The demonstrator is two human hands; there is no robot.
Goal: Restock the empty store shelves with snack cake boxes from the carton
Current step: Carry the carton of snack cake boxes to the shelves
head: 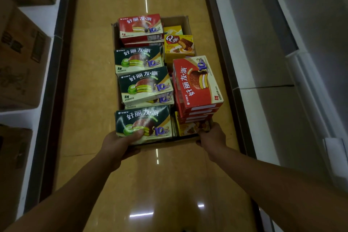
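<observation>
Left hand (120, 143): clamped on the near-left corner of the carton (185, 19), thumb lying flat on top of the closest green box (143, 120); the other fingers are tucked under the cardboard, so mostly hidden.
Right hand (212, 137): wrapped round the carton's near-right corner, fingers curled over the edge. Can't see the fingertips properly.
Carton: open brown cardboard, stretching straight out ahead of both hands over a shiny tan floor (90, 73). Can't tell if it's lifted or resting.
Closest green box: right under the left thumb, lying flat with its printed face up.
More green boxes (145, 84): just beyond the left hand's box, stacked flat along the left side of the carton.
Red stack (195, 84): just ahead of the right hand, several red pie boxes piled up, the top one turned sideways and a bit tilted.
Small yellow box (192, 128): right beside the right hand's fingers, wedged under the red stack.
Yellow Q box (178, 46): further out on the right-hand side, past the red stack.
Far red box (140, 26): at the far end, on the left hand's side.
White shelves (263, 62): out to the right of the right arm.
Brown shipping boxes (20, 58): on shelving out left of the left arm.
</observation>
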